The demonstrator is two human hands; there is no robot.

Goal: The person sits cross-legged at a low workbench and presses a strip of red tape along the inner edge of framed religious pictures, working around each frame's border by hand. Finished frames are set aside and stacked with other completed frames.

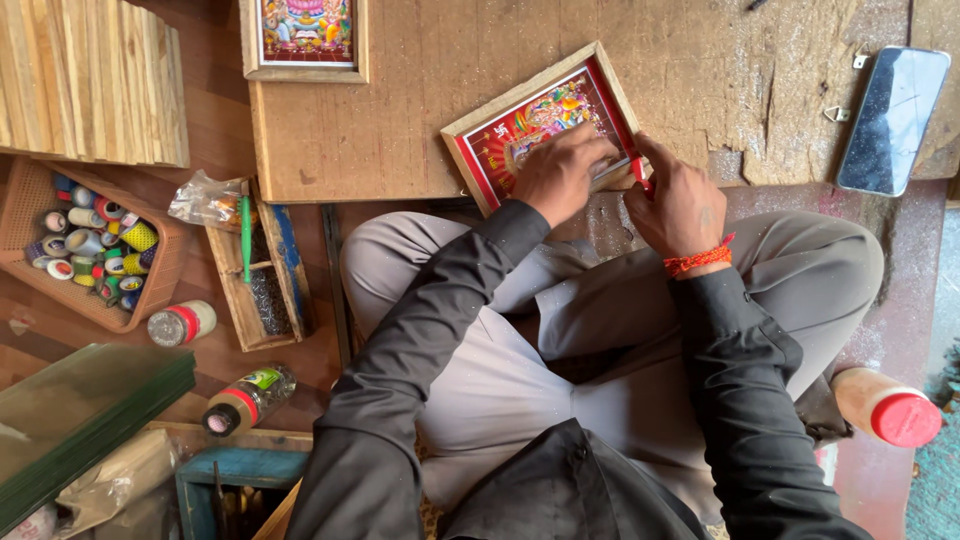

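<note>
A small wooden-framed picture [545, 115] with a red, colourful print lies tilted at the near edge of a low wooden board [420, 120]. My left hand [562, 172] presses flat on its lower part, fingers spread over the print. My right hand [680, 200], with a red thread at the wrist, pinches a small red-handled tool [637, 172] against the frame's lower right corner. Both sleeves are black, and I sit cross-legged in grey trousers.
A second framed picture [305, 38] lies at the board's far left, a phone [893, 118] at the far right. Left on the floor: wood strips [90, 75], a basket of tape rolls [92, 250], a small wooden tray [262, 270], bottles [248, 398]. A red-capped bottle [888, 408] stands right.
</note>
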